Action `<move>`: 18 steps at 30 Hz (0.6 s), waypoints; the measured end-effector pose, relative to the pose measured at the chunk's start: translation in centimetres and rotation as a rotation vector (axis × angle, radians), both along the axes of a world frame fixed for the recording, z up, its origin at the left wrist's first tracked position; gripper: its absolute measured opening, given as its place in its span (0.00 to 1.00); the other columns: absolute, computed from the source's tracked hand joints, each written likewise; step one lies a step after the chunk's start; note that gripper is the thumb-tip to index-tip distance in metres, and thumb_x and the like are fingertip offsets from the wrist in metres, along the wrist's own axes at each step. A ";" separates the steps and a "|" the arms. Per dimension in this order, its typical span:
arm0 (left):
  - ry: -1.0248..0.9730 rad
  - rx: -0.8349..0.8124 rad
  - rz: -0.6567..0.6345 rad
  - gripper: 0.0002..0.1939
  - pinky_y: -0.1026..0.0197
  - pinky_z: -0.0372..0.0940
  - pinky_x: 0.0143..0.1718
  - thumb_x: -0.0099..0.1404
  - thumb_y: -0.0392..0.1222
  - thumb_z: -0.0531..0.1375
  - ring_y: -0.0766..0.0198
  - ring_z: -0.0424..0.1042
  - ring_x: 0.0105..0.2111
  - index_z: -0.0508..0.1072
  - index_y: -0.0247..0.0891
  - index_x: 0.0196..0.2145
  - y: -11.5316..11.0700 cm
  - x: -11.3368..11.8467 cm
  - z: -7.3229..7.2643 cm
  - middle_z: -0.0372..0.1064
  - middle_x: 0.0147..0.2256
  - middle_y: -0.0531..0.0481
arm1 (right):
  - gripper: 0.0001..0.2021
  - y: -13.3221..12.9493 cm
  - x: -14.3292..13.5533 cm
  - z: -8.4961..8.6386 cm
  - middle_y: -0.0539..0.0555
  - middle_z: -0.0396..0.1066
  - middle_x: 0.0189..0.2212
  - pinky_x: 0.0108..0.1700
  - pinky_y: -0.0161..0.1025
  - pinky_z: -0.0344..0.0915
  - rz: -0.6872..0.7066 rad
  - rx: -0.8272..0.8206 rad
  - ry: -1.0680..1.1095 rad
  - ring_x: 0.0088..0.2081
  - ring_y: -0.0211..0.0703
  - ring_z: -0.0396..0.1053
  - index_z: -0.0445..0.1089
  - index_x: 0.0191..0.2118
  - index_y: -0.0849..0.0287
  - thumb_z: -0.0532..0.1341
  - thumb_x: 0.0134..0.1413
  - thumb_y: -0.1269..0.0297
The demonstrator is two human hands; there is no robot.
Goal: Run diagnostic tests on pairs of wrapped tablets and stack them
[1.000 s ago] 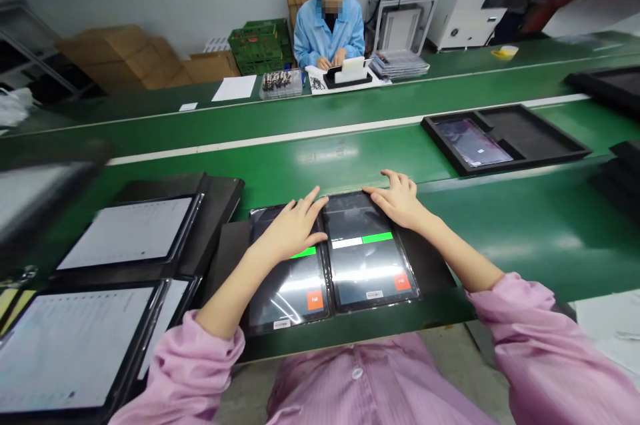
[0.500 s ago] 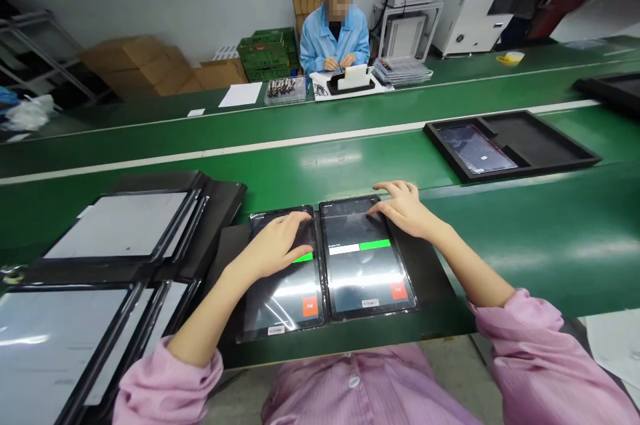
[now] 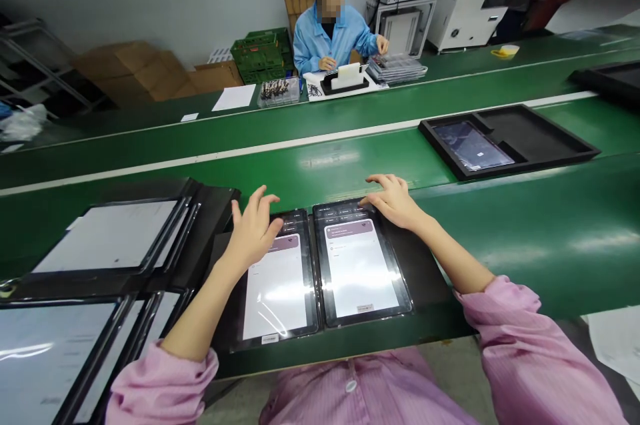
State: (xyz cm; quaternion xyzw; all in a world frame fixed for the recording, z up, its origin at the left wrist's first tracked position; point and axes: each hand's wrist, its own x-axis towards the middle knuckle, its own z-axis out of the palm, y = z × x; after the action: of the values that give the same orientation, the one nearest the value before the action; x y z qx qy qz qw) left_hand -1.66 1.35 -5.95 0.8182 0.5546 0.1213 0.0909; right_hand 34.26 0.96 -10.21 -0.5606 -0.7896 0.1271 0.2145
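Two tablets lie side by side on a black tray [image 3: 425, 271] at the bench's near edge. The left tablet [image 3: 280, 298] and the right tablet [image 3: 363, 271] both show a white page with a purple banner, and each has a small label on its lower edge. My left hand [image 3: 254, 228] is raised over the upper left of the left tablet, fingers spread, covering part of it. At the top right corner of the right tablet is my right hand [image 3: 393, 201], fingers apart, one fingertip at or just above the screen. Neither hand holds anything.
Several tablets [image 3: 107, 235] lie in black trays on the left. Beyond, on the green belt, a black tray [image 3: 545, 135] holds one tablet [image 3: 473, 145]. Across the bench sits a co-worker [image 3: 330, 38] in blue, beside a parts box [image 3: 279, 93] and stacked clear trays [image 3: 397, 69].
Both screens went from dark pages with green bars and red Fail buttons to white pages. My left hand lifted up and left, fingers spreading. The co-worker's one hand reached toward the stacked trays.
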 end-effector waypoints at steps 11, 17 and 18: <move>0.039 -0.655 -0.086 0.29 0.53 0.72 0.49 0.59 0.66 0.54 0.48 0.79 0.45 0.79 0.39 0.39 7.0 1.0 2.9 0.82 0.43 0.43 | 0.17 5.2 -0.9 -0.3 0.57 0.81 0.37 0.48 0.43 0.69 0.003 -0.526 0.372 0.42 0.53 0.76 0.81 0.36 0.61 0.65 0.60 0.51; -0.055 -0.711 -0.141 0.30 0.57 0.70 0.51 0.51 0.66 0.64 0.52 0.76 0.46 0.79 0.41 0.42 7.2 0.1 4.2 0.80 0.43 0.49 | 0.14 6.2 -0.9 -0.3 0.50 0.77 0.28 0.42 0.38 0.66 0.016 -0.647 0.536 0.36 0.44 0.72 0.78 0.28 0.59 0.72 0.45 0.51; -0.057 -0.711 -0.142 0.30 0.57 0.70 0.51 0.51 0.66 0.64 0.53 0.76 0.45 0.79 0.40 0.42 7.2 0.1 4.2 0.80 0.42 0.49 | 0.13 6.3 -0.9 -0.3 0.50 0.77 0.28 0.42 0.37 0.66 0.019 -0.658 0.556 0.36 0.43 0.72 0.78 0.27 0.58 0.73 0.42 0.53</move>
State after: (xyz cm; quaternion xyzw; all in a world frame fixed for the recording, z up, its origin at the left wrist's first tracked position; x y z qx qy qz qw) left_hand -1.56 8.57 -1.70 0.7684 0.5010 -0.0629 0.3932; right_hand 33.37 7.26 -10.51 -0.5363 -0.6244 0.5203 0.2277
